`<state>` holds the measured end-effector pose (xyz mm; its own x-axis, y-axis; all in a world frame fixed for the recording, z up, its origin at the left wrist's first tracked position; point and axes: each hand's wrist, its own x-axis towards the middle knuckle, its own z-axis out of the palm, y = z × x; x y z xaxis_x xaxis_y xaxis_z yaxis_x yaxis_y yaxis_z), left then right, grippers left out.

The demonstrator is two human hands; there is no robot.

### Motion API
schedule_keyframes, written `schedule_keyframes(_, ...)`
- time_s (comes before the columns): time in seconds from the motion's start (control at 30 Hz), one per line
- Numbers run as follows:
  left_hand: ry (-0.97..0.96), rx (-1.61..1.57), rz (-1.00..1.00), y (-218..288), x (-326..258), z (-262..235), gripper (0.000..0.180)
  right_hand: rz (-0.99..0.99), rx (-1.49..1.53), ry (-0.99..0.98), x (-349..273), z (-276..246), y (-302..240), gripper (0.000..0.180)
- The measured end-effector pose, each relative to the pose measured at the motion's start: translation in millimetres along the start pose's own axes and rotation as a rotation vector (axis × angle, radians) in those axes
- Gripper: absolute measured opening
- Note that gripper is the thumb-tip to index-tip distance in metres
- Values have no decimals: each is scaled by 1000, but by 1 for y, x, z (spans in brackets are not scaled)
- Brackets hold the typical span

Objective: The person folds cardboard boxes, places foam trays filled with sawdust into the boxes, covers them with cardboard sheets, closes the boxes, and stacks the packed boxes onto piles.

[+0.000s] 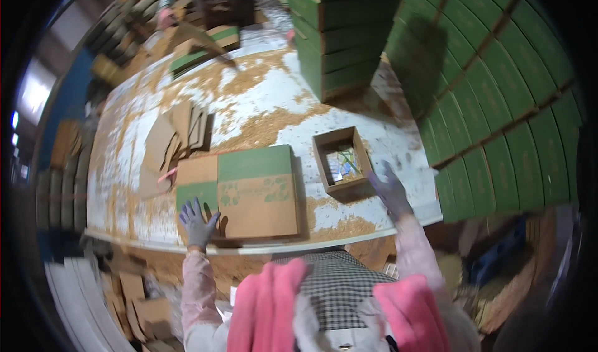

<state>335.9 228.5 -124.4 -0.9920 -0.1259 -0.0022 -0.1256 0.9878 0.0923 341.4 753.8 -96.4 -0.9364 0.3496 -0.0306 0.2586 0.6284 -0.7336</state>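
A flat folded cardboard carton [249,190], brown with green panels, lies on the worn white table [268,103] in front of me. My left hand [197,222], in a grey glove, rests spread on the carton's near left corner. To the right stands a small open brown box [342,162] with something pale inside. My right hand [391,190], also gloved, touches that box's near right corner with fingers apart.
Loose cardboard pieces [174,141] lie left of the carton. A stack of green boxes [336,34] stands at the back, and a tall wall of green boxes [498,103] fills the right. Another person [167,9] works at the table's far end. Cardboard scraps [137,296] litter the floor.
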Motion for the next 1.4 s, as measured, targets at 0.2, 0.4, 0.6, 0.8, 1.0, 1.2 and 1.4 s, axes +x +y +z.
schedule_keyframes(0.2,130,-60,143,21,1,30,68,-33,-670,-139,23,57,28,29)
schedule_keyframes(0.4,195,106,216,5,17,61,65,214,-26,400,-141,-8,81,17)
schedule_keyframes(0.6,150,-8,701,94,61,3,68,895,111,935,-298,-67,68,24)
schedule_keyframes(0.8,-24,-136,1069,212,33,35,60,1135,-635,437,-384,89,232,18)
schedule_keyframes(1.0,38,-258,1079,207,40,55,56,1269,-247,-68,-352,202,281,31)
schedule_keyframes(1.2,18,-187,1081,202,40,58,54,1315,18,-32,-283,209,322,32)
schedule_keyframes(1.4,-57,-143,1027,200,27,51,54,1482,820,500,-216,169,356,44)
